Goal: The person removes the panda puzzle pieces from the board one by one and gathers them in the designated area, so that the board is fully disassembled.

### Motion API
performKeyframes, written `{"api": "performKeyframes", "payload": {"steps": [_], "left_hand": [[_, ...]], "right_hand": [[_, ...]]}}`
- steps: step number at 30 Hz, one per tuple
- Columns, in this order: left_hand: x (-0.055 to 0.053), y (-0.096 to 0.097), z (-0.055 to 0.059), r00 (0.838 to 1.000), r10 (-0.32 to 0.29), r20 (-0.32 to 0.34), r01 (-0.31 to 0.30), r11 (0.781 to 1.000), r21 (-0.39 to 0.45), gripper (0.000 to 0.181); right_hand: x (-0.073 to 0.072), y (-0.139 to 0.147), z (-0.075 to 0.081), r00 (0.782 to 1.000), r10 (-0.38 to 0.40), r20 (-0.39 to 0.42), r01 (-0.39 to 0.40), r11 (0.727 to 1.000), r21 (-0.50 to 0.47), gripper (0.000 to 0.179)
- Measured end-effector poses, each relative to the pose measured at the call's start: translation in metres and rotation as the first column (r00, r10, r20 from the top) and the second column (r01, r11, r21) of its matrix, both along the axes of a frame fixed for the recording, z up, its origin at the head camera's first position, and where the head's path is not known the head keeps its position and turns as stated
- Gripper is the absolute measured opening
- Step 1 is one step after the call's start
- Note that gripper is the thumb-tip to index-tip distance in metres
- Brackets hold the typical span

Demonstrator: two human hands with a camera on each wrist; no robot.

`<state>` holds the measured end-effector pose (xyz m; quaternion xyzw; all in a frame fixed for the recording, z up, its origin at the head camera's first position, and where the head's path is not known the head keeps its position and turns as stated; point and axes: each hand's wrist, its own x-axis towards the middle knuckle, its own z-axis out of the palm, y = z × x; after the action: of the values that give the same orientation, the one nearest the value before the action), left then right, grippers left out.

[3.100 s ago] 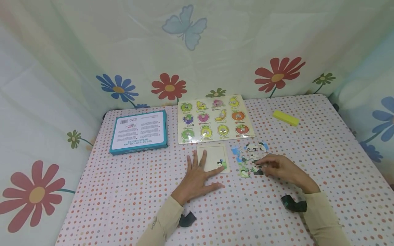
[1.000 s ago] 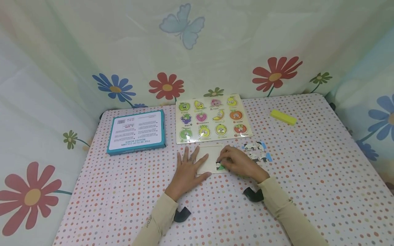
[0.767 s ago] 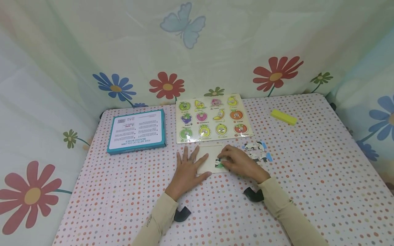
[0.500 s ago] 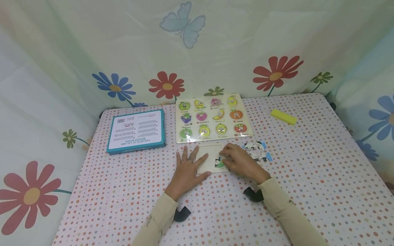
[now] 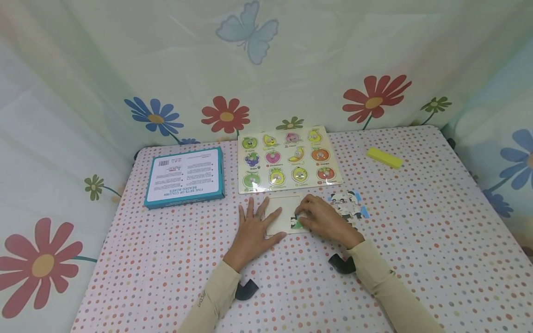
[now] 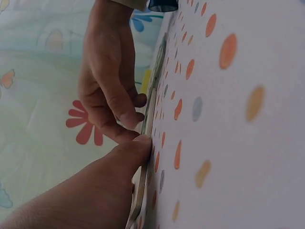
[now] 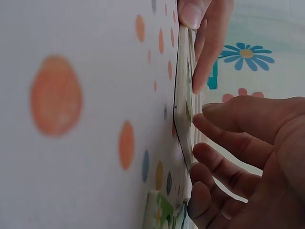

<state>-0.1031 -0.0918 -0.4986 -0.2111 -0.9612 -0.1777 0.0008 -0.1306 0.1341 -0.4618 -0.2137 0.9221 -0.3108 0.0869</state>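
Observation:
In the head view a small pale wooden puzzle tray (image 5: 284, 200) lies on the dotted cloth. My left hand (image 5: 251, 236) rests spread over its left side, fingers straight, thumb on the near edge. A green, black and white puzzle piece (image 5: 294, 224) sits at the tray's lower right. My right hand (image 5: 326, 222) bends over the right edge, thumb and index fingertips pinching at a piece there, mostly hidden by the fingers. Loose panda puzzle pieces (image 5: 347, 203) lie just beyond the right hand. The right wrist view shows the thumb and index close together over the tray (image 7: 182, 95).
Behind the tray lies a fruit peg board (image 5: 289, 159). A teal and white box (image 5: 185, 178) stands at the left, and a yellow block (image 5: 384, 158) at the back right. A flowered curtain (image 5: 312, 55) closes off the table's far side.
Over about three seconds my right hand moved left from the loose pieces to the tray's right side. Lately its fingertips shift only slightly at the piece. My left hand stays on the tray.

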Motion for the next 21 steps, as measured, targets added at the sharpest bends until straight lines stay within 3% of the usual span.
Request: {"api": "performKeyframes", "payload": {"steps": [21], "left_hand": [[0.0002,-0.0002,-0.0012,1.0,-0.004,-0.004,0.004,1.0,0.005,0.066]], "right_hand": [[-0.0017,-0.0017,-0.0019,1.0,-0.015,0.025,0.016,1.0,-0.005,0.011]]}}
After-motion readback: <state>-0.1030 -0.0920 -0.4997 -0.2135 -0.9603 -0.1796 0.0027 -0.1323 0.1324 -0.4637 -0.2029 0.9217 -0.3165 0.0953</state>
